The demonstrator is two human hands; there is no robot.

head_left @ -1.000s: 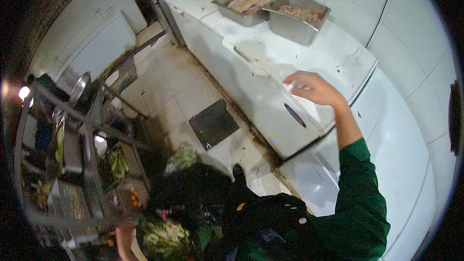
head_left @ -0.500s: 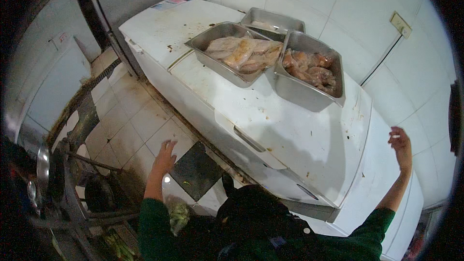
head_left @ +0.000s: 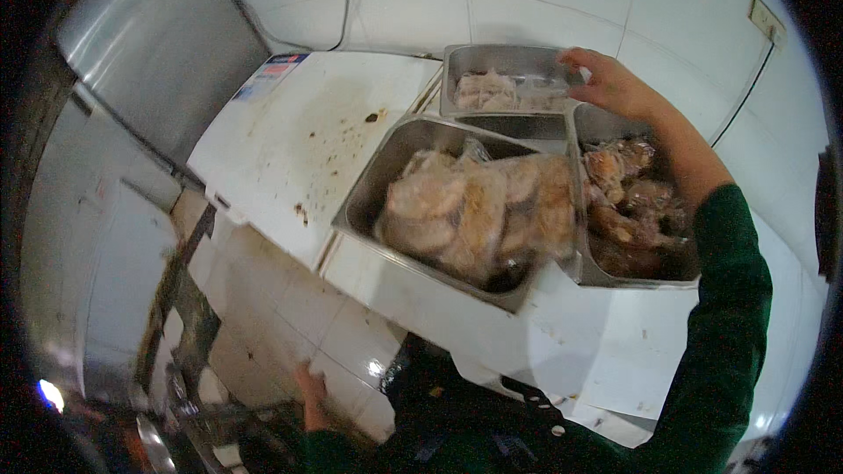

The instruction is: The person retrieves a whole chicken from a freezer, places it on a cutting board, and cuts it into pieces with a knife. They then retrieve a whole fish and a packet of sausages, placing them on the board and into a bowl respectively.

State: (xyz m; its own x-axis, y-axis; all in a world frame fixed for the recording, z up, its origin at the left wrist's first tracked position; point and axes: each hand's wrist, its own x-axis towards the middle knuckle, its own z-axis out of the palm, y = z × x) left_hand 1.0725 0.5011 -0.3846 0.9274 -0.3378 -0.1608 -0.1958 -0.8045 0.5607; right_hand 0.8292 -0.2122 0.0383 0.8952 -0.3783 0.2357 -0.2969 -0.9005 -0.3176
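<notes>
My right hand (head_left: 610, 85) reaches over the right end of the back metal pan (head_left: 450, 79), thumb and fingers apart and bent at the rim. Whether it touches the rim I cannot tell. Pale, plastic-wrapped packs (head_left: 487, 90) lie inside that pan. In front of it, a larger metal pan (head_left: 362, 202) holds several clear bags of pale meat (head_left: 479, 211). Beneath my right forearm stands another pan (head_left: 637, 282) with reddish-brown bagged meat (head_left: 628, 202). My left hand (head_left: 311, 384) hangs low above the floor, slightly blurred, with loosely spread fingers and nothing visible in it.
The pans stand on a white chest freezer (head_left: 263, 154) with stained lids. Behind are a tiled wall, a cable and a wall socket (head_left: 767, 20). A metal cabinet (head_left: 158, 44) rises at the left. Dark shelving and metalware (head_left: 154, 443) sit at lower left.
The pans now appear closer and larger. My right hand has moved from the right side up and inward to the back pan. My left hand has dropped lower in view.
</notes>
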